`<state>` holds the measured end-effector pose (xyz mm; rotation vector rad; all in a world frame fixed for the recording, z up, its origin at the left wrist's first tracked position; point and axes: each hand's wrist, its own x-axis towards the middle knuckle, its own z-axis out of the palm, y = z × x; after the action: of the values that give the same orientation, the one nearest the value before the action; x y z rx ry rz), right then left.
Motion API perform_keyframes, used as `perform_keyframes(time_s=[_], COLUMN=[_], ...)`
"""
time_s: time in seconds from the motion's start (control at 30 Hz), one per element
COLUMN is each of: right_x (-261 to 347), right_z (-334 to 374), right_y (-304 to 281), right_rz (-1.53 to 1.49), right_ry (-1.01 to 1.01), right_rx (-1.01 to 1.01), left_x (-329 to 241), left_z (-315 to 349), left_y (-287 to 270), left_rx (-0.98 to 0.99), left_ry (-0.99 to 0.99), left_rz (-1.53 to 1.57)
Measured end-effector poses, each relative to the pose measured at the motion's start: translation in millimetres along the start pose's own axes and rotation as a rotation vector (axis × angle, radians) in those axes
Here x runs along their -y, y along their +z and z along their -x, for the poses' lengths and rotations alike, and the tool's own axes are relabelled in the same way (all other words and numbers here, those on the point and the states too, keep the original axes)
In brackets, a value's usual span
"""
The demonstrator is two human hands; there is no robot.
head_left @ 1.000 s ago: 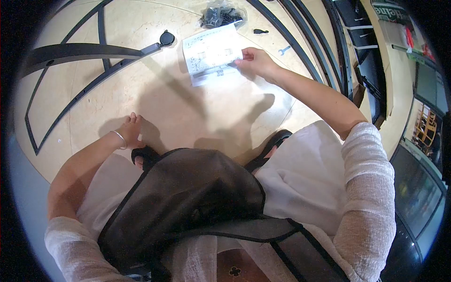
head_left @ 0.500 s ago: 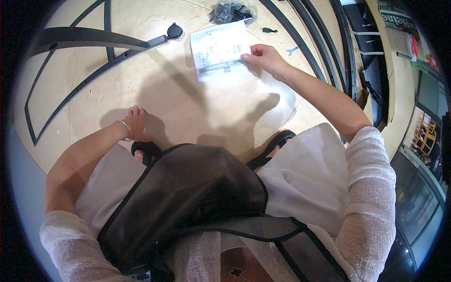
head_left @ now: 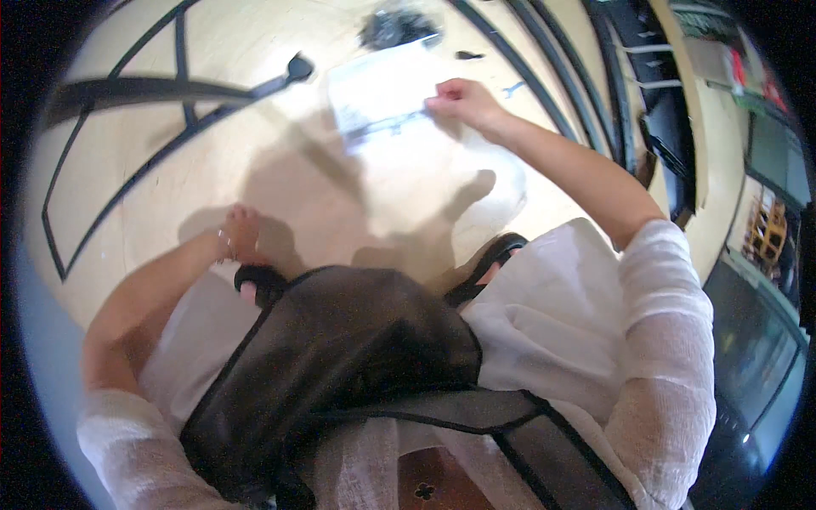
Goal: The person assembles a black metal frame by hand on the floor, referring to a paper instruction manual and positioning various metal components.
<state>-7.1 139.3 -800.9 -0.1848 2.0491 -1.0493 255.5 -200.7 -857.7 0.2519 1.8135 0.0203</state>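
My right hand (head_left: 467, 106) pinches the right edge of a white instruction sheet (head_left: 382, 89) between thumb and fingers. Its print is washed out by glare and blur. Over by my left knee, my left hand (head_left: 244, 235) hangs loosely with nothing visible in it; its fingers are smeared. A bracelet (head_left: 224, 244) circles that wrist. Just beyond the paper lies a clear bag of black parts (head_left: 399, 30). A small black piece (head_left: 468, 55) and a small blue-grey wrench (head_left: 512, 89) rest on the floor past my right hand.
A black metal frame with a caster (head_left: 299, 67) spans the left side. Long curved black bars (head_left: 531, 72) run along the right, beside an open carton (head_left: 697, 127) holding more black parts. My sandals (head_left: 259, 279) stand below my knees. Glass panels (head_left: 752, 348) line the far right.
The view has shifted slightly and blurred. My right hand and the sheet sit a little further left in the picture; the grip on the sheet is the same.
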Motion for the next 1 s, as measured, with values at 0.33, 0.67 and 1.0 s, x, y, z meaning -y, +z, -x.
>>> perform_keyframes(time_s=[0.33,0.67,1.0], right_x=[-17,-43,-64], right_z=[-3,-8,47], right_y=[-12,-57,-193], right_rz=[0.162,0.533,0.911], right_ry=[0.008,0.005,-0.098], right_rx=[-0.124,-0.056,-0.664], left_x=[4,-46,-136], left_z=[-30,51,87], left_y=[27,-89,-224], left_rx=[0.057,0.256,-0.302], left_ry=[-0.080,0.100,0.470], left_rz=[-0.062,-0.073,-0.077])
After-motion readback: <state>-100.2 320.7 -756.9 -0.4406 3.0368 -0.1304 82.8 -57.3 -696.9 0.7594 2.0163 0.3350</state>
